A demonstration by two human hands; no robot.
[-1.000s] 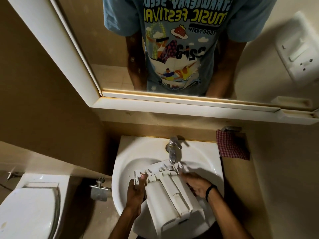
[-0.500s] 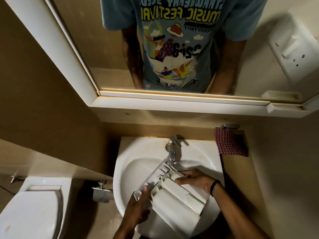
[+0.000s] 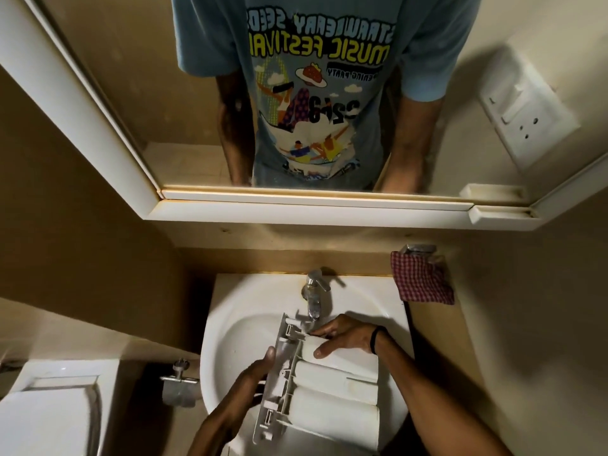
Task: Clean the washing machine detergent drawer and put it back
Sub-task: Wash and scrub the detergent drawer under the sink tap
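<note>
The detergent drawer (image 3: 332,386) is held over the white sink (image 3: 237,340), turned so its rounded white undersides face up and its long front panel runs down the left side, from just below the tap to the near rim of the basin. The mirror (image 3: 197,93) above, set in a white frame, shows the person's blue printed T-shirt and both forearms. The toilet (image 3: 49,416) stands at the lower left, well apart from the sink. A white switch plate (image 3: 529,110) sits on the right wall beside the mirror. A red checked cloth (image 3: 421,278) hangs just beside the sink's right back corner. The left hand (image 3: 243,386) is closed on the drawer's front panel, thumb pressed on the panel's upper face. The right hand (image 3: 345,334), with a dark band at the wrist, grips the drawer's far end, fingers curled over the topmost rounded compartment. The chrome tap (image 3: 314,297) stands at the back of the basin, its spout just above the drawer's far corner.
</note>
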